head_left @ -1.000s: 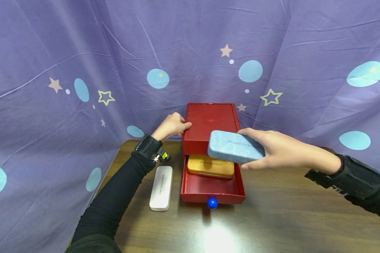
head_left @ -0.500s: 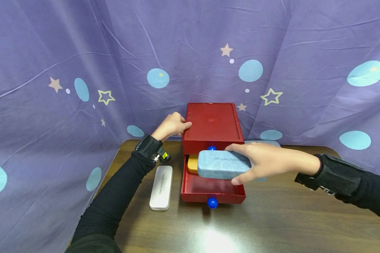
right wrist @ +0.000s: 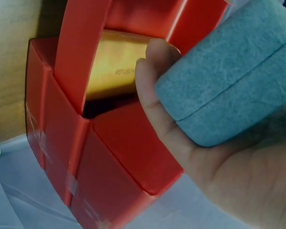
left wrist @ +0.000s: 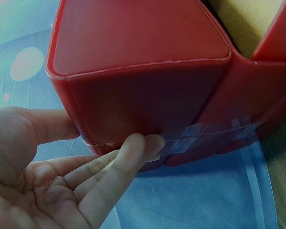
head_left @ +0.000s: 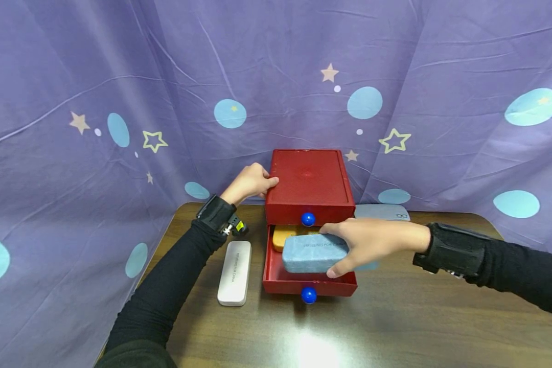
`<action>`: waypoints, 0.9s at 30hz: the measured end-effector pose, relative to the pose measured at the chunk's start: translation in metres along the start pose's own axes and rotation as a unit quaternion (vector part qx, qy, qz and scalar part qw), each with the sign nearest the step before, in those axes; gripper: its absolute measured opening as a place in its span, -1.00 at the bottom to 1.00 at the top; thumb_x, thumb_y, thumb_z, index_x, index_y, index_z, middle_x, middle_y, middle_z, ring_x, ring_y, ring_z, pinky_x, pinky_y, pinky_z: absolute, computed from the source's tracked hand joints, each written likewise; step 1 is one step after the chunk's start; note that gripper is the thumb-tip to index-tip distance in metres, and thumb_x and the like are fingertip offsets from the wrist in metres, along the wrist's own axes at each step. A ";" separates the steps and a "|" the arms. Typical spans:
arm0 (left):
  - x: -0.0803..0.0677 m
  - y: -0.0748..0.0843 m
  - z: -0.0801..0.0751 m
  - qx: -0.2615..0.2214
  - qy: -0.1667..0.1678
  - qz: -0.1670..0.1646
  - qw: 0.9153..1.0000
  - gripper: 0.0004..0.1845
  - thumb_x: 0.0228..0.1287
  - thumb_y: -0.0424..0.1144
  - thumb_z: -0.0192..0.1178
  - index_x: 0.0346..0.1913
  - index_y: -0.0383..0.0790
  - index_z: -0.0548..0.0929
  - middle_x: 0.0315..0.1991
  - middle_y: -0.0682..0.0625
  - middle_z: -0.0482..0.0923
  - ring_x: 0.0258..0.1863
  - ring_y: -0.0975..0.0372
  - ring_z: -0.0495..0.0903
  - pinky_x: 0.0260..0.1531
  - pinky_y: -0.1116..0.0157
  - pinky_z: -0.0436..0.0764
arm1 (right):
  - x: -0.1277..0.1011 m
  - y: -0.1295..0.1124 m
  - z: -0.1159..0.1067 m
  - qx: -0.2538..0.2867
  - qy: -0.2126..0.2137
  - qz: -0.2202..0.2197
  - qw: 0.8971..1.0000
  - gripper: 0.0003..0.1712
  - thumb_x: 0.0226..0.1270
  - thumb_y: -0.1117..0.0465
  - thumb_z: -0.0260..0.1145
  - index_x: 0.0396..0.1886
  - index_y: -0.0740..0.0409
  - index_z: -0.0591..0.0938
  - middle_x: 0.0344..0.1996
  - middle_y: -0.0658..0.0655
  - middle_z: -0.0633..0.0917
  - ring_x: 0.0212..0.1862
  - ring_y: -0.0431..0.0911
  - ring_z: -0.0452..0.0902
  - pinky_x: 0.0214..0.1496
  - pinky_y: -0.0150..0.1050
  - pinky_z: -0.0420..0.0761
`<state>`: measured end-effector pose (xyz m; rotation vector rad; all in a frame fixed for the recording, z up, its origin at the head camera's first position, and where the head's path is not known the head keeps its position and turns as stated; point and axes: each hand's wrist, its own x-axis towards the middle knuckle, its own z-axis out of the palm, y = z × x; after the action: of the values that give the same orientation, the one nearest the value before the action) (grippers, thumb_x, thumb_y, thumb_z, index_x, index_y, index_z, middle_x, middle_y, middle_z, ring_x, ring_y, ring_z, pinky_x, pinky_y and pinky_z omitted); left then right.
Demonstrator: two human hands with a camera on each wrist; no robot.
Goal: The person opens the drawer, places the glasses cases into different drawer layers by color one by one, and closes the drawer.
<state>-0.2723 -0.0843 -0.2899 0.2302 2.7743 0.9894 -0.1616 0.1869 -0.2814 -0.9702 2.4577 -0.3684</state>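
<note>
Head view, centre of the frame: the right hand [head_left: 372, 243] grips a blue-grey glasses case [head_left: 315, 252] by its right end, thumb on the near side and fingers over the top and far side. The case lies flat with its long axis running left to right across the picture, its free end pointing left, the printed lettering on its top face reading the same way. It sits over the pulled-out lower drawer [head_left: 309, 283] of the red drawer box [head_left: 308, 179], just in front of a yellow case [head_left: 285, 235] lying at the back of that drawer; whether the blue-grey case rests on the drawer floor cannot be told. The right wrist view shows the thumb curled round the rounded edge of the case [right wrist: 229, 81], the yellow case [right wrist: 112, 64] behind it.

The left hand [head_left: 248, 181] rests against the upper left corner of the box, fingers fairly straight; in the left wrist view its fingertips [left wrist: 143, 145] touch the box's side wall [left wrist: 143, 102].

A white case [head_left: 234, 273] lies on the wooden table [head_left: 418, 317] left of the drawer, long axis running toward the camera. A grey case [head_left: 382, 211] lies behind the right forearm.
</note>
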 end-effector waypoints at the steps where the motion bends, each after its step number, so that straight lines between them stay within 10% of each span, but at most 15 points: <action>1: 0.000 0.000 0.000 -0.001 0.000 0.000 1.000 -0.60 0.45 -0.09 0.21 -0.52 -0.27 0.72 -0.68 0.04 0.57 -0.42 0.10 0.78 -0.23 0.20 0.73 | 0.002 0.000 0.001 0.001 -0.005 0.005 1.000 -0.01 0.09 -0.36 0.47 0.36 0.14 0.45 -0.15 -0.07 0.64 -0.14 -0.18 0.54 -0.11 -0.21 0.55; 27: -0.001 0.002 0.000 -0.016 -0.007 -0.016 1.000 -0.62 0.47 -0.08 0.20 -0.32 -0.35 0.79 -0.51 -0.06 0.69 -0.33 0.05 0.79 -0.18 0.17 0.73 | 0.047 0.013 0.025 0.027 -0.069 0.020 0.997 -0.10 0.13 -0.26 0.46 0.32 0.19 0.47 -0.02 0.04 0.63 0.01 -0.09 0.54 0.14 -0.03 0.57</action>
<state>-0.2712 -0.0834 -0.2887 0.1858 2.7392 1.0185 -0.1861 0.1619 -0.3237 -0.8910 2.3262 -0.3412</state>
